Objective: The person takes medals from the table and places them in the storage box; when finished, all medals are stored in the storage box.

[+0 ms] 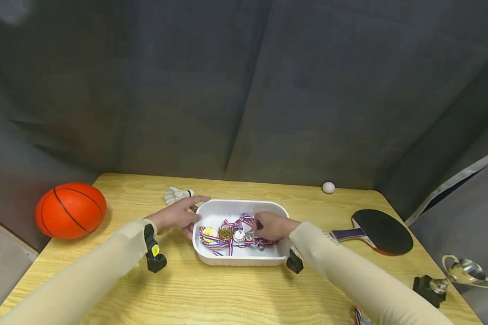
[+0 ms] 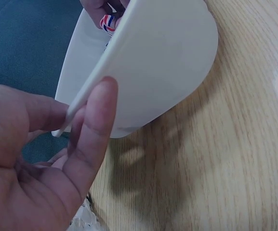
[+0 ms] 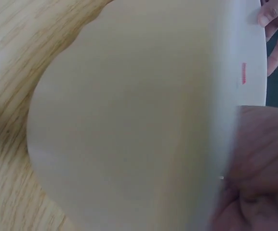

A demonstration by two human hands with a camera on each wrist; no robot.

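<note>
A dark grey curtain [image 1: 244, 90] hangs in folds behind a light wooden tabletop [image 1: 236, 293], and both arms in cream sleeves reach in from the near edge, each with a small black device strapped at the wrist. An orange basketball [image 1: 71, 210] sits at the far left of the tabletop, well apart from the hands; a black table tennis paddle [image 1: 380, 231] lies to the right, and a silver trophy cup [image 1: 461, 273] on a black base stands at the right near edge. In the middle sits a white tray [image 1: 219, 210], a shallow oval dish, and it holds a tangle of medals [image 1: 232, 234] on red, white and blue ribbons, with gold and silver discs lying side by side. The left hand [image 1: 179, 216] lies at the tray's left end, fingers stretched out long; the left wrist view shows the fingers [image 2: 93, 130] straight with the tray's thin rim between them and the thumb, so the grip lightly pinches the rim. The right hand [image 1: 272, 225] is inside the tray, fingers curled down over the medals, and the grip appears to pinch a ribbon or a silver disc, though which one I cannot tell. The right wrist view is filled mostly by the tray's pale outer wall. A white shuttlecock [image 1: 178, 194] lies just beyond the left fingertips, and a small white ball [image 1: 328, 187] rests near the far edge.
</note>
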